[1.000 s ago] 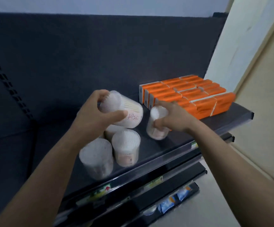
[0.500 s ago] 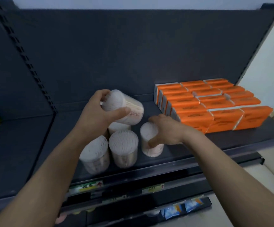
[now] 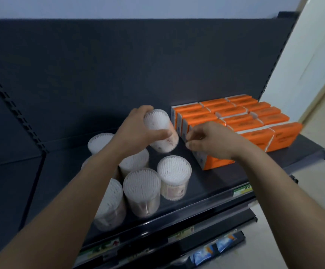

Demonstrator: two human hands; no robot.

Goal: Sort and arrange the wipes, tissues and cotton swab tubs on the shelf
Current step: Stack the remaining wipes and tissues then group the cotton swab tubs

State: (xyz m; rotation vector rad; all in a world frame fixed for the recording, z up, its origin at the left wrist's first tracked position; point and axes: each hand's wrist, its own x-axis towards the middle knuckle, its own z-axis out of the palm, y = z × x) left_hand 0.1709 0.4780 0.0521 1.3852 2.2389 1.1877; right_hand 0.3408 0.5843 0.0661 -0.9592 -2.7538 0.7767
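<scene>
Dark shelving fills the wall, and the top shelf (image 3: 206,183) carries everything in play. On its left part stand the cotton swab tubs (image 3: 141,189), a loose upright cluster of six or so, touching in places and not yet in rows. Above them the left hand (image 3: 138,131) is wrapped around one more tub (image 3: 162,131), tilted and held clear of the shelf, just beside the orange packs (image 3: 233,119). The right hand (image 3: 210,141) comes next, fingers loosely curled and resting on the near-left corner of those packs; I cannot tell whether it grips one or only steadies them. The packs themselves, tissues I would guess, sit tidily in close rows along the right end. To my eye that side is nearly done; the tubs are what remains, the lifted one to be set down and the cluster squared up. I see no wipes on this shelf.
</scene>
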